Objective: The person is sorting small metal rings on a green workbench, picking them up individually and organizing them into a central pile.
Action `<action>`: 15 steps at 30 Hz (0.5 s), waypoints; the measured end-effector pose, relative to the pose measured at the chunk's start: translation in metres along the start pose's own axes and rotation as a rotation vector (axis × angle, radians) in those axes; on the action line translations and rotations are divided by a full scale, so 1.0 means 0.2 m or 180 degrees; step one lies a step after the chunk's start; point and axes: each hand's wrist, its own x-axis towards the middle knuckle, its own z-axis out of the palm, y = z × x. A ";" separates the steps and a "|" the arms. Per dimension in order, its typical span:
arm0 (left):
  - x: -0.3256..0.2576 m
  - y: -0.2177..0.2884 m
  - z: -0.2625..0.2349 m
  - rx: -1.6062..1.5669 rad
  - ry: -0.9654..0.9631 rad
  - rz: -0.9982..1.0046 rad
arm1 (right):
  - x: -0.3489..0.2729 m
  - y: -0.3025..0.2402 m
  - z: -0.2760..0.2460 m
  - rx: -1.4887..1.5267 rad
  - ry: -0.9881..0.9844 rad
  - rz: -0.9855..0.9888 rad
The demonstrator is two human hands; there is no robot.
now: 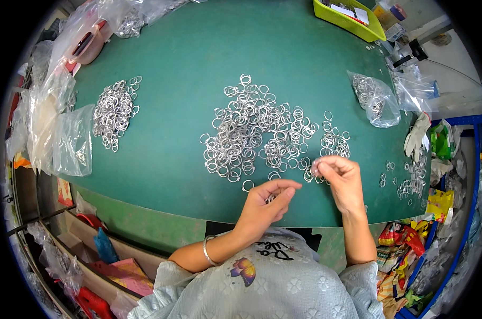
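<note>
A big loose heap of silver metal rings [254, 130] lies in the middle of the green table [188, 64]. My left hand [267, 202] is at the table's near edge, fingers curled around a few rings in its palm. My right hand [339, 178] is just right of it, thumb and fingertips pinched on a single silver ring [316, 167] above the heap's near right edge. A smaller cluster of rings [334, 141] lies just beyond my right hand.
A second pile of rings [113, 111] lies at the left beside clear plastic bags [71, 141]. A bag of rings [374, 98] and a white glove [417, 135] are at the right, with scattered rings [411, 178]. A yellow-green tray [350, 18] stands at the far edge.
</note>
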 end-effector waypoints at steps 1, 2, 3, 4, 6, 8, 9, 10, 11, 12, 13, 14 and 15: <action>0.01 0.01 0.01 -0.0007 0.0035 0.0077 | -0.03 -0.03 0.02 0.0575 -0.0125 0.0290; 0.01 0.02 0.02 -0.0014 0.0071 0.0155 | -0.05 -0.03 0.04 0.0831 -0.0224 0.0287; 0.01 0.03 0.03 -0.0021 0.0105 0.0233 | -0.07 -0.04 0.05 0.0845 -0.0262 0.0288; 0.02 0.03 0.04 0.0070 0.0073 0.0339 | -0.09 -0.05 0.06 0.0860 -0.0300 0.0290; 0.02 0.05 0.05 0.0256 0.0004 0.0551 | -0.11 -0.06 0.08 0.0873 -0.0296 0.0316; 0.01 0.07 0.06 0.0374 -0.0078 0.0545 | -0.12 -0.07 0.09 0.0949 -0.0283 0.0359; 0.01 0.08 0.06 0.0433 -0.0128 0.0540 | -0.12 -0.08 0.10 0.0985 -0.0268 0.0377; 0.01 0.08 0.06 0.0516 -0.0129 0.0602 | -0.13 -0.08 0.10 0.1002 -0.0279 0.0350; 0.02 0.09 0.06 0.0598 -0.0128 0.0664 | -0.13 -0.08 0.10 0.1020 -0.0292 0.0324; 0.02 0.09 0.06 0.0680 -0.0124 0.0726 | -0.14 -0.08 0.10 0.1038 -0.0308 0.0298; 0.01 0.09 0.07 0.0646 -0.0126 0.0712 | -0.14 -0.08 0.10 0.1084 -0.0309 0.0298; 0.01 0.10 0.07 0.0611 -0.0127 0.0699 | -0.14 -0.09 0.11 0.1131 -0.0312 0.0298; 0.01 0.10 0.07 0.0575 -0.0130 0.0684 | -0.14 -0.09 0.11 0.1175 -0.0311 0.0298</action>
